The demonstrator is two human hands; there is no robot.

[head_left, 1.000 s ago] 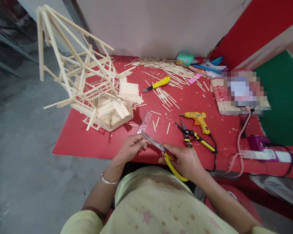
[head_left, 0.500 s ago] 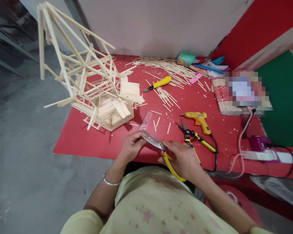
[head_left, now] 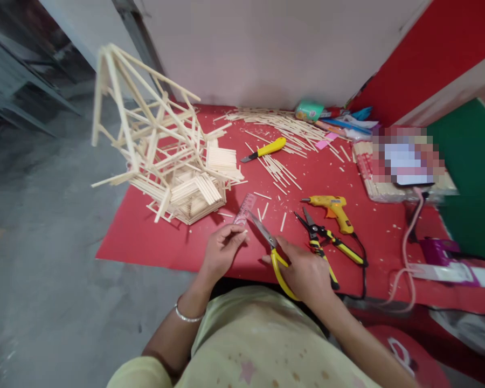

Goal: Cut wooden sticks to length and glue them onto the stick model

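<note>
My right hand (head_left: 307, 267) grips scissors (head_left: 283, 272) by their yellow handles, the metal blades pointing up and left toward the ruler. Thumb and fingers of my left hand (head_left: 222, 249) are pinched together, with the pale tip of a small wooden stick piece (head_left: 246, 232) showing at the fingertips. The scissor blades are apart from that hand. Just beyond it lies a clear ruler (head_left: 244, 209), partly hidden by the fingers. Several short cut sticks (head_left: 264, 210) lie right of the ruler. A frame built of wooden sticks (head_left: 196, 196) stands at the left.
On the red table (head_left: 145, 242) lie pliers (head_left: 319, 231), a yellow glue gun (head_left: 333, 207) with its cord and a yellow utility knife (head_left: 269, 148). Loose sticks (head_left: 275, 123) are heaped along the wall. A bagged stick bundle (head_left: 366, 172) and a power strip (head_left: 448, 272) are at right.
The scissor blades have come away from my left fingertips, moving right, and now a gap separates them. My view has shifted, so the table's things appear slightly lower and further right.
</note>
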